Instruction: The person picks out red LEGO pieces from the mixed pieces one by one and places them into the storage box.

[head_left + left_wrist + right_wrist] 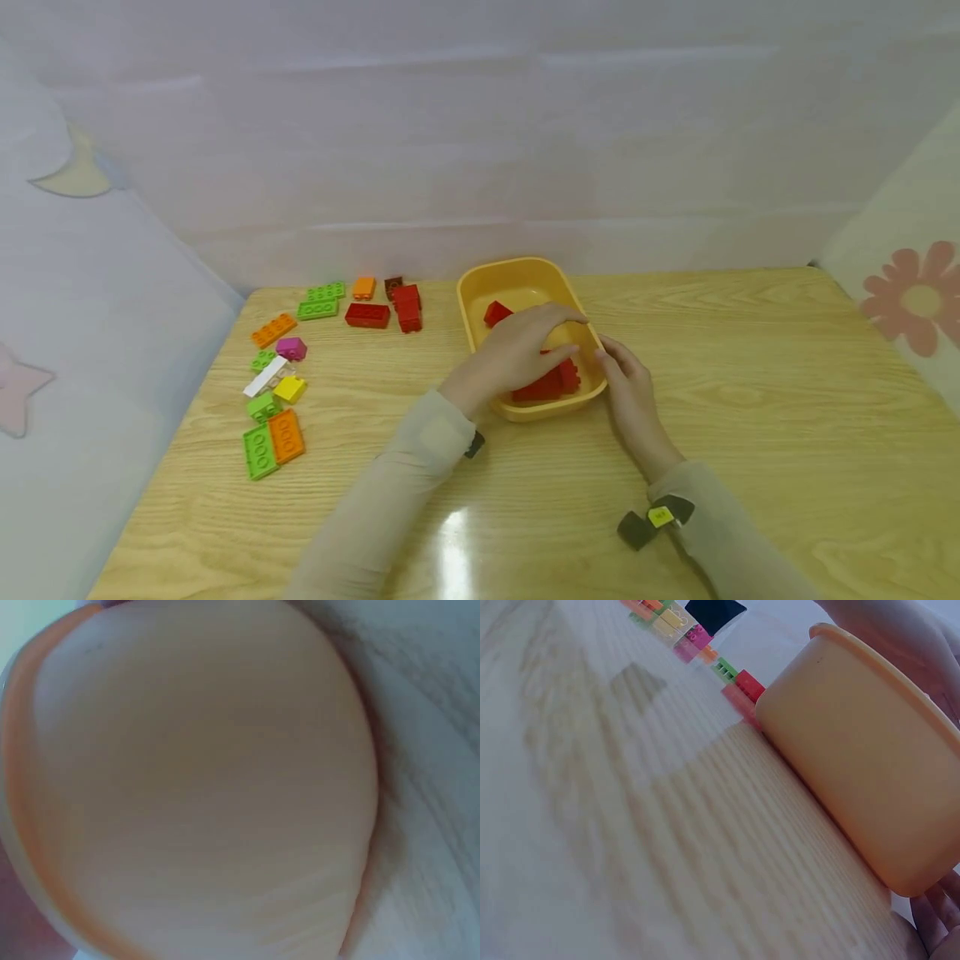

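A yellow plastic tub (pixel 525 408) stands on the table, also in the right wrist view as a yellow wall (pixel 855 757). Red toy bricks (pixel 538 387) lie inside, and a smaller red brick (pixel 497 313) sits further back. Over the tub reaches my left hand (pixel 517 350), thumb and index finger apart and pointing right, with nothing seen between them. Its other fingers are hidden. My right hand (pixel 633 392) touches the tub's right side from outside. In the right wrist view its fingers (pixel 946 904) lie by the tub's lower end.
Left of the tub lie red bricks (pixel 367 315), a stack of red bricks (pixel 407 308) and a dark brown brick (pixel 393 286). Green, orange, white, yellow and magenta bricks (pixel 291 348) line the table's left side. A cloth wall (pixel 525 150) rises behind the table (pixel 750 375).
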`<state>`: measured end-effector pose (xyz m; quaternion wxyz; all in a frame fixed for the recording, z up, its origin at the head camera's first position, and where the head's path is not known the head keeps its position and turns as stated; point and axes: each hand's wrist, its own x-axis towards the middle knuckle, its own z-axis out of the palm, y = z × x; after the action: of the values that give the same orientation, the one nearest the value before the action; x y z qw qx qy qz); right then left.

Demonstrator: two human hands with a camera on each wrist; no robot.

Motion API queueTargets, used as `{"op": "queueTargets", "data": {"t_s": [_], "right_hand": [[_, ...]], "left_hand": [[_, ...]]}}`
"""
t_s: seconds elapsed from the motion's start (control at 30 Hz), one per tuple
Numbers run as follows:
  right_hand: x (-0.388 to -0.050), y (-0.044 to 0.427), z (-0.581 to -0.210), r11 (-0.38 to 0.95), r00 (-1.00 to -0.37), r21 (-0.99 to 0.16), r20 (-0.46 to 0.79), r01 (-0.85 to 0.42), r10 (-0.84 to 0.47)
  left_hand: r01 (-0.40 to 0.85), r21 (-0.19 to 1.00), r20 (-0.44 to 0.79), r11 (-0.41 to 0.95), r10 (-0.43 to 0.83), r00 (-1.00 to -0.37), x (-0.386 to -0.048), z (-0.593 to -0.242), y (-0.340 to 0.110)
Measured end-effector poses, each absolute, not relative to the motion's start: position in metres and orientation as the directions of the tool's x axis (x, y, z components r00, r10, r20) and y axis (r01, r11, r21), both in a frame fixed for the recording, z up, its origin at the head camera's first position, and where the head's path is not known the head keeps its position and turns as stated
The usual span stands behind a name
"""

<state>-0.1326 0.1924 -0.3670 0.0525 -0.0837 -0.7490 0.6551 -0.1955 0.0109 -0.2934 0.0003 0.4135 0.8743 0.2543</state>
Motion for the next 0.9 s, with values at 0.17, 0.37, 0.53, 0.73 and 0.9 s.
{"op": "queueTargets", "data": {"t_s": [0.17, 0.37, 0.53, 0.73, 0.9], "right_hand": [[-0.134, 0.192, -0.366, 0.092, -0.979, -0.993, -0.050, 0.070, 0.198], [-0.134, 0.191, -0.367, 0.098, -0.976, -0.991, -0.067, 0.089, 0.208], [-0.132, 0.191, -0.366, 0.109, -0.977, -0.989, -0.072, 0.095, 0.199], [-0.132, 0.193, -0.366, 0.147, -0.977, -0.986, -0.052, 0.084, 0.208], [-0.133, 0.192, -0.367, 0.176, -0.977, -0.981, -0.042, 0.079, 0.207]], "left_hand": [[0.683, 0.468, 0.270, 0.561, 0.645, -0.715, -0.199, -0.291, -0.001], [0.592, 0.539, 0.268, 0.599, 0.544, -0.795, -0.206, -0.296, -0.022], [0.546, 0.557, 0.262, 0.625, 0.492, -0.830, -0.214, -0.301, -0.037], [0.511, 0.562, 0.264, 0.651, 0.444, -0.856, -0.221, -0.301, -0.050], [0.488, 0.515, 0.321, 0.705, 0.370, -0.872, -0.225, -0.302, -0.066]]}}
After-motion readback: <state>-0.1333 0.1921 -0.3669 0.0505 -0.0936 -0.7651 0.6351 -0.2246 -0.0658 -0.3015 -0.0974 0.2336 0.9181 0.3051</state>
